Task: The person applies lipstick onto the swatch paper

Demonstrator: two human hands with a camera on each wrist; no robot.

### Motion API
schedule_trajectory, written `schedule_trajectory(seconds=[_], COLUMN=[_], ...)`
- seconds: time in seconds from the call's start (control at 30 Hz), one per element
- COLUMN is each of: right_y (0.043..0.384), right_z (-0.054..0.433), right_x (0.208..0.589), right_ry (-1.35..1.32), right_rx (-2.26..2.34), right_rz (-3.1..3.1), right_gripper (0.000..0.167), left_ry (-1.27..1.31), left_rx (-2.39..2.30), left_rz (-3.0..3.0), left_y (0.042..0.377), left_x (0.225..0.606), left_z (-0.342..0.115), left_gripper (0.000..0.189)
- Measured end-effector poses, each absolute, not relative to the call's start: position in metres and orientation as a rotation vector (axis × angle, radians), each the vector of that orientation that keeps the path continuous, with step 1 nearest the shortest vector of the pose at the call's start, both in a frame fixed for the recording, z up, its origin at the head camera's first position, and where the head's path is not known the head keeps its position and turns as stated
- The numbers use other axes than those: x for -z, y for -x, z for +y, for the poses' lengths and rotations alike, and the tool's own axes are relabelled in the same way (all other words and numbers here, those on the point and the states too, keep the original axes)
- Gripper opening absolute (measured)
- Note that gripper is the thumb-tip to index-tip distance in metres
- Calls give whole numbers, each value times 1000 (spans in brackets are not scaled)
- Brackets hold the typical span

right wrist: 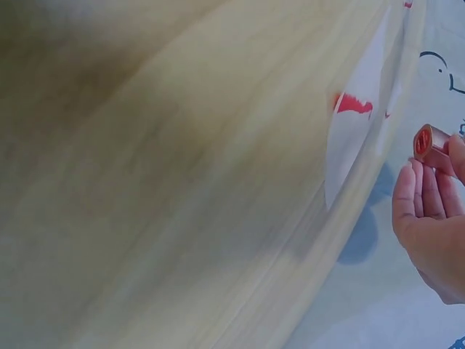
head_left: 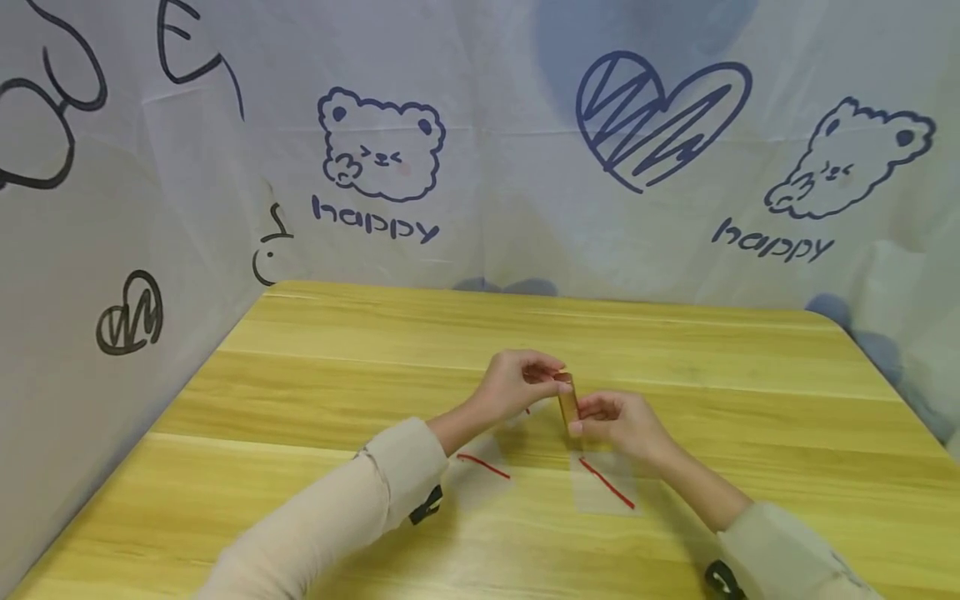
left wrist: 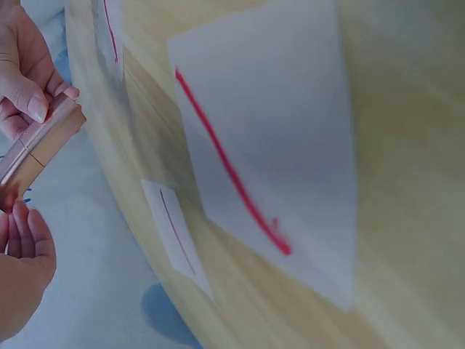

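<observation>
A gold-toned lipstick tube (head_left: 567, 406) is held upright, slightly tilted, above the table between both hands. My left hand (head_left: 517, 385) pinches its upper end between thumb and fingers. Lower down, the right hand (head_left: 621, 421) grips the base with thumb and fingertips. A seam runs around the lipstick (left wrist: 35, 149) in the left wrist view, and its case looks closed. The right wrist view shows one reddish end of the lipstick (right wrist: 429, 144). Beneath the hands lies a right-hand white paper (head_left: 588, 502) with a red stroke; a similar left paper (head_left: 472, 493) lies by the left forearm.
A third paper (head_left: 519, 420) with a red mark is partly hidden behind the left hand. The wood-grain table (head_left: 360, 333) has rounded far corners. A white cloth backdrop (head_left: 510, 208) with drawn bears and hearts stands behind and at the left.
</observation>
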State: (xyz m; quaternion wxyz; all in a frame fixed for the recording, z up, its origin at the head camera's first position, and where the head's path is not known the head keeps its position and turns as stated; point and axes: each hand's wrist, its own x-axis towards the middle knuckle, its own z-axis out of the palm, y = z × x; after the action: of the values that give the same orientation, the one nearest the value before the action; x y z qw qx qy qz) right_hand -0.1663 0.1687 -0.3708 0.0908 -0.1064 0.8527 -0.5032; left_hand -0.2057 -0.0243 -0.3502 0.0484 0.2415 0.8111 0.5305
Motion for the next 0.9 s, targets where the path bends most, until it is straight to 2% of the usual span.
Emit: schedule_trajectory(seconds=[0.3,0.5,0.9], right_y=[179,194,213], right_z=[178,173,177], right_x=[368,376,388], right_ry=[344,329,173], right_rx=[1471,1465,1451], right_rz=[2652,2688,2720], right_gripper=[28,24,21], left_ry=[-661,-703,-769], left_rx=[-1560,-1496,-1441], left_rz=[2541,2592,2636], left_y=[219,227,236], left_x=[347,348,356], left_z=[-6,-1,16], left_gripper=[28,28,24])
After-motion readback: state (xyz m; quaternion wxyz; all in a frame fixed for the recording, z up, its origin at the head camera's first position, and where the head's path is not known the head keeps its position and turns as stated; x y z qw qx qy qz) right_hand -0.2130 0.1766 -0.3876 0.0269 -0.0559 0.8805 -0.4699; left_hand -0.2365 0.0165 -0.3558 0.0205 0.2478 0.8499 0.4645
